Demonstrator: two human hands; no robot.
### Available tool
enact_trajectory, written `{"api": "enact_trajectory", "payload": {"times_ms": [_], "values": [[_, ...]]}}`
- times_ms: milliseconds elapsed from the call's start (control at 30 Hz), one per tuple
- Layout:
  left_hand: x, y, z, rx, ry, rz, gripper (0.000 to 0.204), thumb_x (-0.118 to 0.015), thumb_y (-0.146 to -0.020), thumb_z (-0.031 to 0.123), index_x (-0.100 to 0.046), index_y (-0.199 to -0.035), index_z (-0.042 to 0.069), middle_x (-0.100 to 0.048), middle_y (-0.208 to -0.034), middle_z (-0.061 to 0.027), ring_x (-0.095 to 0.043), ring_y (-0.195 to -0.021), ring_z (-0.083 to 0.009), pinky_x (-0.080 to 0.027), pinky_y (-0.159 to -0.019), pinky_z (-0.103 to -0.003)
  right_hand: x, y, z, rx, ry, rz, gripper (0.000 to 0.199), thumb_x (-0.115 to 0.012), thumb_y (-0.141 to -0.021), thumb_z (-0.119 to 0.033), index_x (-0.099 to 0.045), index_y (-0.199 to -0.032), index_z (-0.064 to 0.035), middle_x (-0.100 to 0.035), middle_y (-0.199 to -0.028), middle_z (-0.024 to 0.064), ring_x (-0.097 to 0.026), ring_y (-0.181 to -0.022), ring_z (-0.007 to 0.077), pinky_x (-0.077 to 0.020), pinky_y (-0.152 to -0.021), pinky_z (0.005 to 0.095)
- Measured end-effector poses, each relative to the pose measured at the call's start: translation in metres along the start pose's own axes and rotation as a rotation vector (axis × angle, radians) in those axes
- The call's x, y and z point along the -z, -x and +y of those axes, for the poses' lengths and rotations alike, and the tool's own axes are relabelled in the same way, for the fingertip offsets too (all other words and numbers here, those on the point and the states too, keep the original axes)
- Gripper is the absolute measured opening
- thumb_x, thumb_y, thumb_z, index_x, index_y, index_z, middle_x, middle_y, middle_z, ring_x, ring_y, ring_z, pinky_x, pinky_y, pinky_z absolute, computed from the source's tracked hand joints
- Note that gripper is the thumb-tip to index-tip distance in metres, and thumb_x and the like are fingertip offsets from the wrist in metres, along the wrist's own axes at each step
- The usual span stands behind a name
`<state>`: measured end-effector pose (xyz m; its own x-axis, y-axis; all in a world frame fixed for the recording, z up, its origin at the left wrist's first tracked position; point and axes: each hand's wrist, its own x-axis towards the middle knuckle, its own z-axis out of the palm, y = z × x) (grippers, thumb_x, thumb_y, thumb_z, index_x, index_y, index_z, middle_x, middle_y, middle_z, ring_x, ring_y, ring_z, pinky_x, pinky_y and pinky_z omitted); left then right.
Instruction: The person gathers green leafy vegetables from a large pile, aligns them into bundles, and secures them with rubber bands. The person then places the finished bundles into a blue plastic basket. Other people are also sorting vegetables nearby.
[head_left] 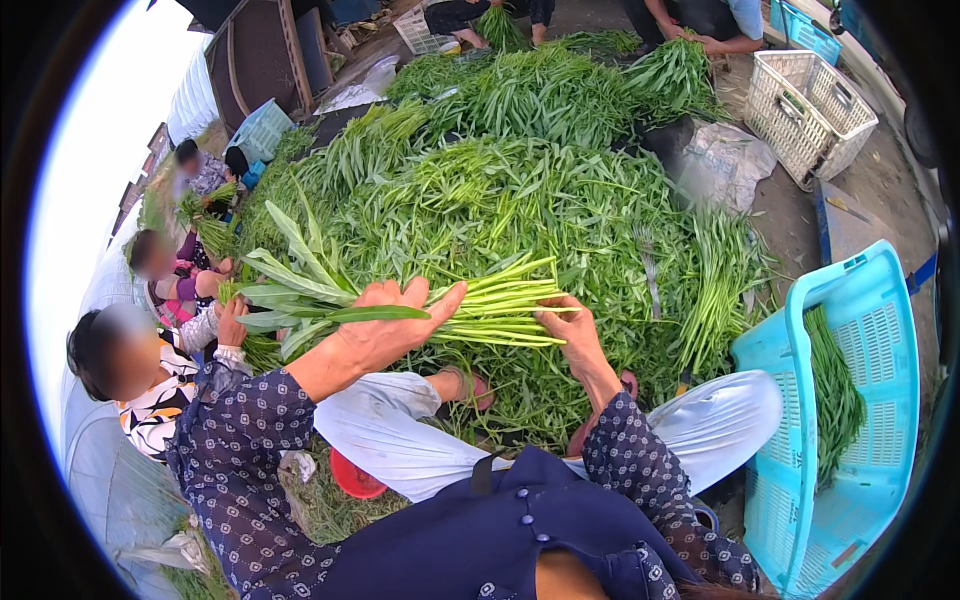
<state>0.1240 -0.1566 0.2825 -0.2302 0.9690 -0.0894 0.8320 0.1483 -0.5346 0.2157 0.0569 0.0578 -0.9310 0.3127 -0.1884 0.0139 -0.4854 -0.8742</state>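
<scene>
- Two bare hands work in my remote view. The left hand (390,330) is closed around a bunch of greens (495,305) where leaf meets stem. If that hold eases, I judge the inner stems would slide out first; if it tightens, the tender stems could bruise or snap.
- The right hand (580,340) is part-curled at the stem ends, thumb uppermost. I cannot tell how firmly it pinches. The ends fan apart and finish unevenly, so a push from one side could splay them further.
- The bunch is held in the air above the lap, broad leaves to the left. Those leaves reach close to a neighbour's hand (232,325); a swing that way could catch and tear them.
- Under and beyond lies a heap of greens (560,215). Anything dropped would be hard for me to pick out again, same colour on same colour.
- On the heap rests a grey fork-like object (648,270), its kind unclear to me. A careless scoop could gather it in with stems.
- To the right, a raised knee (715,425) stands between the hands and a turquoise crate (885,320), which holds more greens (832,395). A low carry across could snag on knee or rim.
</scene>
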Motion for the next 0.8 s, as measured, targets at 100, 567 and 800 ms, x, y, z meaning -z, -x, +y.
{"api": "enact_trajectory", "payload": {"times_ms": [100, 567, 800], "values": [[0.001, 0.004, 0.001, 0.006, -0.001, -0.031, 0.061, -0.058, -0.078, 0.012, -0.048, -0.138, 0.015, -0.047, -0.074, -0.0049, -0.053, -0.054, -0.018, -0.043, -0.045, -0.032, 0.003, 0.004, 0.008, 0.126, 0.145, 0.05, 0.01, -0.069, -0.088, -0.012, -0.066, -0.088, -0.0022, -0.058, -0.076, -0.0054, -0.047, -0.066, 0.0023, -0.0376, -0.059, 0.0196], [-0.017, -0.018, -0.037, 0.912, 1.629, -0.664, 0.025, -0.06, -0.08, 0.007, -0.06, -0.105, 0.0, -0.066, -0.086, -0.0051, -0.058, -0.074, -0.0106, -0.048, -0.067, -0.025, 0.042, 0.036, 0.026, -0.169, 0.337, 0.175, 0.037, -0.065, -0.09, -0.032, -0.069, -0.074, 0.0, -0.051, -0.057, -0.0014, -0.049, -0.058, 0.0054, -0.0371, -0.055, 0.0241], [-0.024, -0.009, -0.029, 0.897, 1.691, -0.605, 0.022, -0.065, -0.078, 0.011, -0.064, -0.097, 0.002, -0.068, -0.084, -0.0043, -0.06, -0.076, -0.0113, -0.047, -0.071, -0.025, -0.034, 0.034, -0.021, 0.064, 0.115, -0.021, 0.022, -0.065, -0.091, -0.018, -0.069, -0.104, -0.0008, -0.063, -0.079, -0.0044, -0.049, -0.066, 0.0026, -0.0409, -0.06, 0.0198]]}}
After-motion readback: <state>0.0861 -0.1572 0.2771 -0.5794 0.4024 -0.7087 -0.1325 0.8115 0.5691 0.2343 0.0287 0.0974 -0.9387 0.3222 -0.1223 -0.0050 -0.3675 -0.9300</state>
